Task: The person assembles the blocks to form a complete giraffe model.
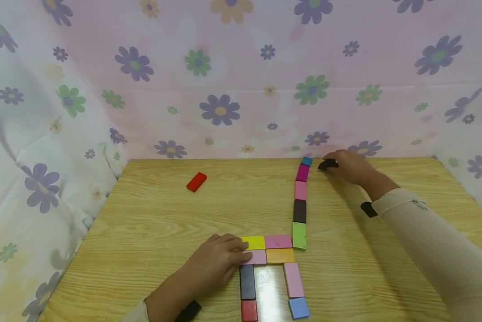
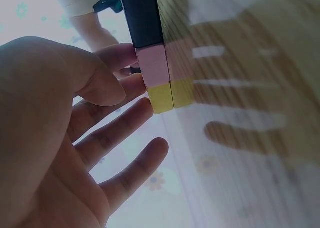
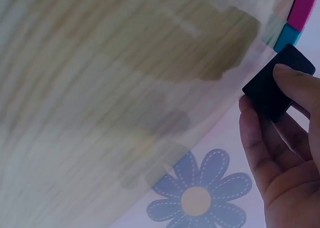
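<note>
My right hand (image 1: 349,166) pinches a black block (image 3: 277,82) between thumb and fingers near the table's back edge. To its left is the blue block (image 1: 307,161) ending a curved row of magenta (image 1: 303,172), pink (image 1: 300,190), dark brown (image 1: 300,211) and green (image 1: 299,235) blocks. Fingertips of my left hand (image 1: 214,259) touch the ends of a yellow block (image 1: 253,243) and a light pink block (image 1: 257,257); its fingers are extended in the left wrist view. Beside these lie a pink block (image 1: 278,242) and an orange block (image 1: 280,256).
Below them, a dark grey block (image 1: 247,281) leads to a red block (image 1: 249,310), and a light pink block (image 1: 293,280) to a blue one (image 1: 299,308). A loose red block (image 1: 196,182) lies back left. Flowered cloth (image 1: 265,107) stands behind the wooden table (image 1: 152,210).
</note>
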Tool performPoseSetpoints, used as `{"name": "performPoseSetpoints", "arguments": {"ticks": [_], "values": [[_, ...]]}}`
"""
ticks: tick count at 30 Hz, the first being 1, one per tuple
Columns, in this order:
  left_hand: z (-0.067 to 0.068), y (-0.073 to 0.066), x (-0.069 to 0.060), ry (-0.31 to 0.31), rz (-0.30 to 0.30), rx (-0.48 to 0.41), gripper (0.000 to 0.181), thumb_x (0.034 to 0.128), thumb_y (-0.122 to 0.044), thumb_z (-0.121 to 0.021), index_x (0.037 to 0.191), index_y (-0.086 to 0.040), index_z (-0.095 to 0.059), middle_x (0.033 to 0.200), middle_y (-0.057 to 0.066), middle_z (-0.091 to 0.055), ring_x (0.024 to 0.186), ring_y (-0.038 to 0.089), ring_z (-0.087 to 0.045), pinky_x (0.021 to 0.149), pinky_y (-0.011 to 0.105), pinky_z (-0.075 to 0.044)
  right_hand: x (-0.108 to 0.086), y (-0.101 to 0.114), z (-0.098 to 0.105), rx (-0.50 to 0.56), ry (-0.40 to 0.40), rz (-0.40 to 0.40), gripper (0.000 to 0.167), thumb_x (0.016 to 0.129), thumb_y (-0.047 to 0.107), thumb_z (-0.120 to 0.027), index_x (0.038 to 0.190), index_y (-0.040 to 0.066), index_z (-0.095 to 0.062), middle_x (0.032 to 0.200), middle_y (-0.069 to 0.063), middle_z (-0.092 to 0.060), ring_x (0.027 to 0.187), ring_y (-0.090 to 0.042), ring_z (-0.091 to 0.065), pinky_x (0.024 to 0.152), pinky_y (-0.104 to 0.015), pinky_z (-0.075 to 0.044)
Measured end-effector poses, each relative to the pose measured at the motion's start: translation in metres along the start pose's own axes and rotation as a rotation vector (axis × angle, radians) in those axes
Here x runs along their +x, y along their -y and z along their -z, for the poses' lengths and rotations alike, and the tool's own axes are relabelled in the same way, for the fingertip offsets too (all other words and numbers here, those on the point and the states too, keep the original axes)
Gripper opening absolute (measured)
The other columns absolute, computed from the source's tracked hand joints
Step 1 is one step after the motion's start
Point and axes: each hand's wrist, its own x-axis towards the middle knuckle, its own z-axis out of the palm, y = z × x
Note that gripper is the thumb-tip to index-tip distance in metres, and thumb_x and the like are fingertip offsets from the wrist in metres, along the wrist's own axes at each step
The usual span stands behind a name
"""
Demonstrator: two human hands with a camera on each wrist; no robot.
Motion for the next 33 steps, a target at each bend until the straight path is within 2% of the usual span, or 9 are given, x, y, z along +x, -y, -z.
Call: {"name": "performPoseSetpoints", "arguments": {"ticks": [5,12,22,30,33], "values": [[0.0,0.0,0.0,-0.011,-0.008,0.002,0.025,0.0974,-0.019,-0.062,0.117,-0.027,-0.076,0.121,-0.006,-0.07,0.114,0.014,-0.063,0.09,0.036,-0.053,0.007,0.004,-0.001,-0.018,-0.024,0.001,0.038,0.093,0.004,-0.068,0.129,-0.004,-0.062,0.128,-0.028,-0.063,0.12,-0.048,-0.057,0.1,-0.061,-0.046],[0.0,0.0,0.001,-0.052,-0.043,0.033,0.024,0.0958,-0.019,-0.064,0.115,-0.027,-0.076,0.119,-0.006,-0.071,0.113,0.014,-0.064,0.088,0.034,-0.053,0.013,0.005,-0.005,-0.024,-0.011,-0.017,0.04,0.093,0.004,-0.067,0.131,-0.005,-0.059,0.13,-0.03,-0.061,0.119,-0.049,-0.057,0.099,-0.061,-0.047],[0.001,-0.001,0.001,-0.027,-0.02,0.028,0.025,0.0969,-0.019,-0.063,0.117,-0.028,-0.076,0.121,-0.006,-0.071,0.115,0.013,-0.064,0.089,0.034,-0.053,0.019,0.007,-0.009,-0.05,-0.021,-0.053,0.037,0.095,0.009,-0.066,0.129,-0.004,-0.057,0.122,-0.029,-0.064,0.109,-0.045,-0.062,0.093,-0.059,-0.049],[0.001,-0.001,0.0,-0.003,0.001,0.013,0.025,0.0979,-0.02,-0.062,0.118,-0.028,-0.075,0.122,-0.006,-0.07,0.116,0.014,-0.063,0.093,0.038,-0.054,0.02,0.009,-0.012,-0.061,-0.012,-0.035,0.037,0.095,0.006,-0.064,0.129,-0.006,-0.057,0.123,-0.03,-0.063,0.112,-0.048,-0.06,0.098,-0.062,-0.046],[0.001,-0.001,0.0,0.007,0.01,0.003,0.025,0.0985,-0.02,-0.061,0.119,-0.027,-0.075,0.123,-0.006,-0.07,0.117,0.014,-0.063,0.095,0.041,-0.054,0.019,0.011,-0.011,-0.078,0.013,-0.04,0.042,0.095,0.006,-0.064,0.134,-0.006,-0.053,0.13,-0.031,-0.059,0.119,-0.05,-0.056,0.102,-0.063,-0.044]]}}
